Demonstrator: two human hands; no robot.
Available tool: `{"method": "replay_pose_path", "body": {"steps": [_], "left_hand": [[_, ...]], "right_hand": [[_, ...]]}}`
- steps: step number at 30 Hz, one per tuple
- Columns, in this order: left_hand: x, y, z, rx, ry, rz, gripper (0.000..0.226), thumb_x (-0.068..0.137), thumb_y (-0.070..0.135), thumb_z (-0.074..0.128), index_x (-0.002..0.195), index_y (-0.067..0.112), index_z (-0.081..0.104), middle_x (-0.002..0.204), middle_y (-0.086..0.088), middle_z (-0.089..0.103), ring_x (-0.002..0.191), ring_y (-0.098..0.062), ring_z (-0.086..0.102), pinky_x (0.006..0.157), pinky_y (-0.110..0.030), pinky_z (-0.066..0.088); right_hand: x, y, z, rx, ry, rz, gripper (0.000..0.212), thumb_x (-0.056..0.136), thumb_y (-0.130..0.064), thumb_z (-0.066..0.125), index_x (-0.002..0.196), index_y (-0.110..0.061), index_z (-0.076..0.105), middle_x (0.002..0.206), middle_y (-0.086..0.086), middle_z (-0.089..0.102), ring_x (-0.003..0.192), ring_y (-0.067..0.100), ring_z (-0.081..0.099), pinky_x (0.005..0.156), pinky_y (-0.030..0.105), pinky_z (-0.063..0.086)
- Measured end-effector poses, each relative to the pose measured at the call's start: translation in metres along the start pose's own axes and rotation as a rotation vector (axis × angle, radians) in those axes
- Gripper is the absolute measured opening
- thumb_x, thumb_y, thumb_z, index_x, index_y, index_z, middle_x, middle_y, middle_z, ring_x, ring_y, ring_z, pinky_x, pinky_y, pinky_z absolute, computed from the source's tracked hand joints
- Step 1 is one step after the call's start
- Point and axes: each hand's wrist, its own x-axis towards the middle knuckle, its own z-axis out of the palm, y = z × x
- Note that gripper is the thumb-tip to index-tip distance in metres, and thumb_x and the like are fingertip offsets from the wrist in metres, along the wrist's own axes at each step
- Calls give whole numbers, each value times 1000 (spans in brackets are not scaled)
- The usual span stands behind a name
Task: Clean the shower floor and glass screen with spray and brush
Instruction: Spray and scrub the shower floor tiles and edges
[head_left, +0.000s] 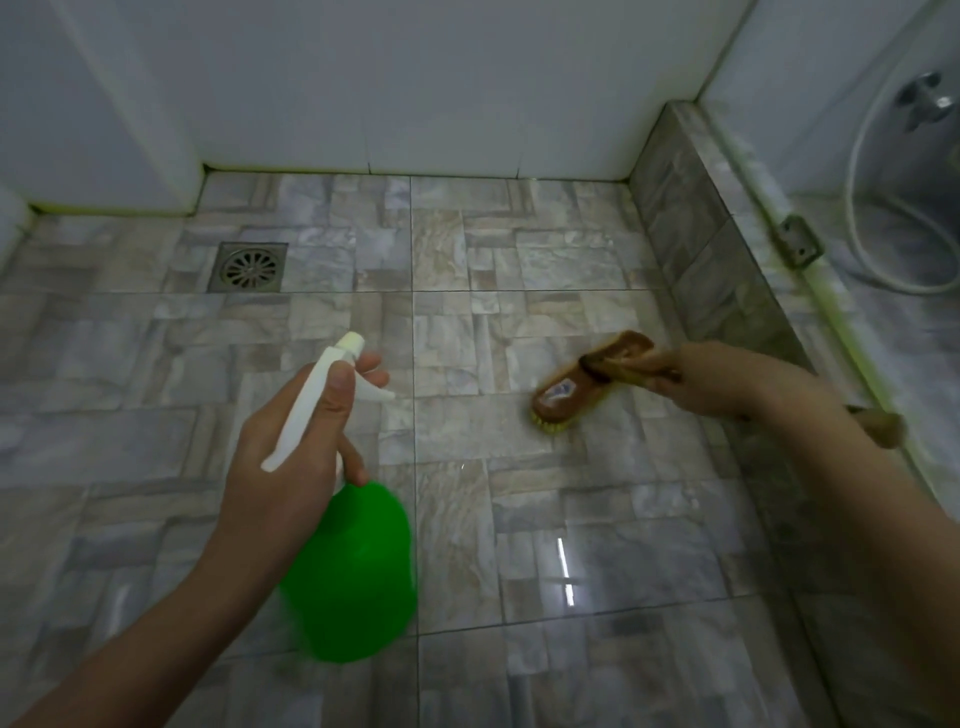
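Floor drain (248, 267): set in tiled floor (467, 499), far left | Left hand (291, 441): clasped round white trigger head of green spray bottle (353, 571), held above floor | Brush (582, 387): yellow bristles down on tile | Right hand (696, 379): gripping brush handle | Glass screen (883, 156): on raised curb, right.

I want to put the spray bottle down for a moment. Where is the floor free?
Bare tile lies between the drain and the left hand, and along the back wall. The right side is crowded: the brush in the right hand works beside the curb.
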Motion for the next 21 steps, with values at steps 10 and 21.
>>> {"method": "replay_pose_path", "body": {"steps": [10, 21], "left_hand": [[0, 0, -7, 26, 16, -28, 26, 96, 51, 42, 103, 48, 67, 106, 14, 74, 47, -11, 56, 51, -19, 49], [-8, 2, -14, 81, 48, -17, 43, 96, 45, 42, 121, 22, 67, 110, 10, 73, 45, -12, 54, 49, -15, 46]], "right_hand": [[6, -32, -13, 74, -37, -194, 37, 99, -36, 44, 133, -50, 47, 115, 4, 66, 95, 27, 65, 80, 31, 50], [-13, -78, -6, 60, -71, -237, 36, 101, -36, 39, 137, -38, 48, 89, -10, 55, 70, 8, 49, 64, 19, 35]]}}
